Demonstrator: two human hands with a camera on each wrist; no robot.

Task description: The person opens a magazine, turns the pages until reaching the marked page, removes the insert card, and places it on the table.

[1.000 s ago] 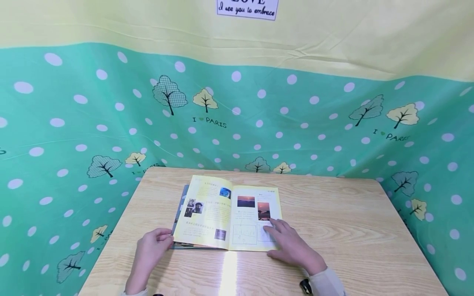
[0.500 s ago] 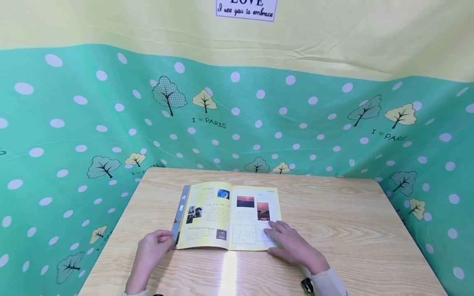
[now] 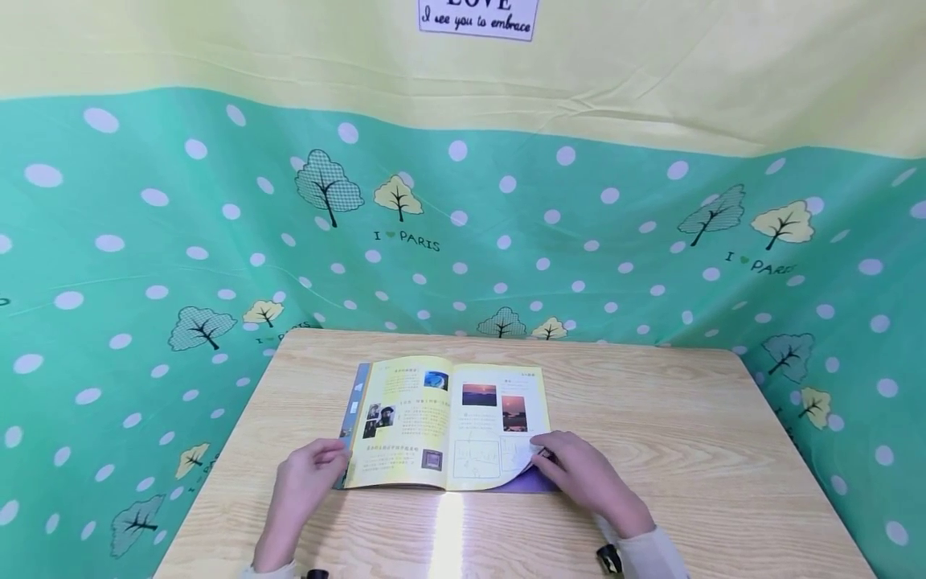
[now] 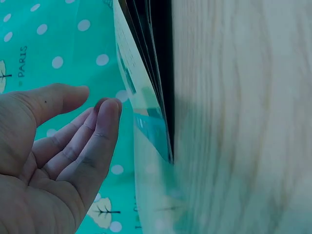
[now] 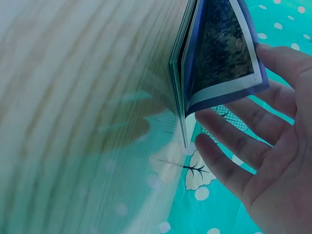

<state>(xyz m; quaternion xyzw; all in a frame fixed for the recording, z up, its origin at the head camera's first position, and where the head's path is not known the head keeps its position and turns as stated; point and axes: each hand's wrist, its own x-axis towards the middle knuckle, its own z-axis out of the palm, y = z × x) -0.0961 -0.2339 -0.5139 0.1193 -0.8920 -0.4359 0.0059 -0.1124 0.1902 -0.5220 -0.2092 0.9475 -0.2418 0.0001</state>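
A magazine point(image 3: 411, 426) lies spread on the table, its pale yellow pages showing text and small photos. At its lower right corner my right hand point(image 3: 586, 474) pinches a lifted page point(image 5: 222, 53) between thumb and fingers. The page curls up, baring a purple page point(image 3: 528, 482) beneath. My left hand point(image 3: 307, 482) is by the lower left edge of the magazine. In the left wrist view, its thumb and fingers point(image 4: 109, 119) are apart, holding nothing, a little away from the page edges point(image 4: 146, 87).
The wooden table point(image 3: 687, 450) has a bright light streak point(image 3: 446, 535) in front of the magazine. A green and yellow cloth point(image 3: 463, 257) with white dots and printed trees hangs behind and at both sides.
The left page has settled flatter, and the left hand has let it go. The right hand, flat on the right page earlier, has lifted that page's lower corner.
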